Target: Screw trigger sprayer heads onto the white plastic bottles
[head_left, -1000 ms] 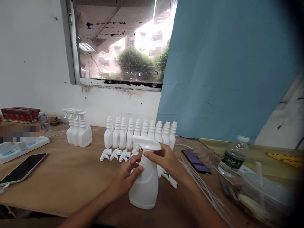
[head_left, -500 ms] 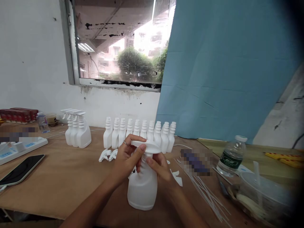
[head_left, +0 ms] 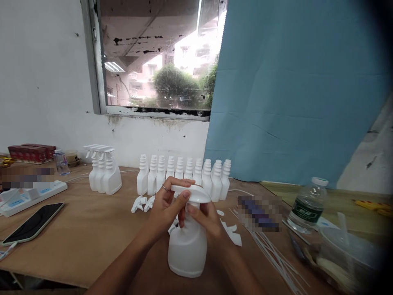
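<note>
bare table (head_left: pixel 86 241) left; bottle row (head_left: pixel 184 174) blocks behind.

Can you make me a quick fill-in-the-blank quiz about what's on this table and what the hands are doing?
1. Both hands grip a white spray ____ standing on the table.
2. The left hand rests on the trigger head and wears a ____ on one finger.
3. The right hand wraps the neck just ____ the trigger head.
4. The clear water bottle has a ____ label.

Missing words: bottle; ring; below; green

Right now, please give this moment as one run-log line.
left hand: on trigger head | right hand: on bottle neck | spray bottle: upright on table
</note>
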A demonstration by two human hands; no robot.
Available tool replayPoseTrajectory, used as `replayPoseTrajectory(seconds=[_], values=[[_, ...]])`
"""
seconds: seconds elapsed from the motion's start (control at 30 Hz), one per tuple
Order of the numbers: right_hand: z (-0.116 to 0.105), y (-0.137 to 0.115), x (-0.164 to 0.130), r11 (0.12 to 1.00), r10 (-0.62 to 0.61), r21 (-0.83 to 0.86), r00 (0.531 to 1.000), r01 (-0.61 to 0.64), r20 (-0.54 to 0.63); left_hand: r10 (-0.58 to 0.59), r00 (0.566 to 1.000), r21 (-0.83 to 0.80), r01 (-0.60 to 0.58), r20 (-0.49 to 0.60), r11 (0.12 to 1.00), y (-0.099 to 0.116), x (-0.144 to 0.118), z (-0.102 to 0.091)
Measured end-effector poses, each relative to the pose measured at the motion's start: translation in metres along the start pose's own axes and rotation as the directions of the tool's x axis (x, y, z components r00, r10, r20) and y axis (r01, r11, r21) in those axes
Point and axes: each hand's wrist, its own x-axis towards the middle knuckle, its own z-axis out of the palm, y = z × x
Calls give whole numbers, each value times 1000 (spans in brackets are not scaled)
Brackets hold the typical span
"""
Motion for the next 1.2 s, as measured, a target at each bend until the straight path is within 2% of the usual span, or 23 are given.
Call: replayPoseTrajectory(seconds=[0.07, 0.2, 0.33, 0.4, 0.67, 0.83, 0.93, 1.07, 1.2], values=[[-3, 2, 2, 999, 1, 43, 999, -3, 35, 1, 1000, 4, -1, -1, 1000, 0, 0, 0], [-7, 5, 2, 996, 1, -89, 1000, -3, -25, -4, 1000, 9, 4, -1, 1000, -1, 0, 0], [-11, 8, -2, 995, 7, 104, 999, -10, 33, 2, 1000, 27, -2, -3, 1000, -2, -1, -2], [-11, 9, -2, 991, 3, 136, 999, -9, 47, -8, 1000, 28, 8, -5, 1000, -3, -1, -2], [-6, 3, -1, 997, -19, -74, 1000, 19, 13, -5, 1000, 40, 5, 1, 999, -4, 0, -2], [-10, 10, -7, 995, -33, 96, 999, 31, 17, -53, 999, 18, 53, 4, 998, -6, 0, -2], [-14, 16, -6, 994, -31, 108, 999, 29, 17, -65, 998, 5, 65, 24, 998, -8, 1, -2], [-21, 12, 1, 992, 63, 99, 991, -74, 118, -86, 995, 57, 83, 52, 995, -4, 0, -3], [-28, -2, 9, 971, 230, -14, 924, -237, 305, -41, 997, 236, 25, 64, 972, -6, -17, -15]])
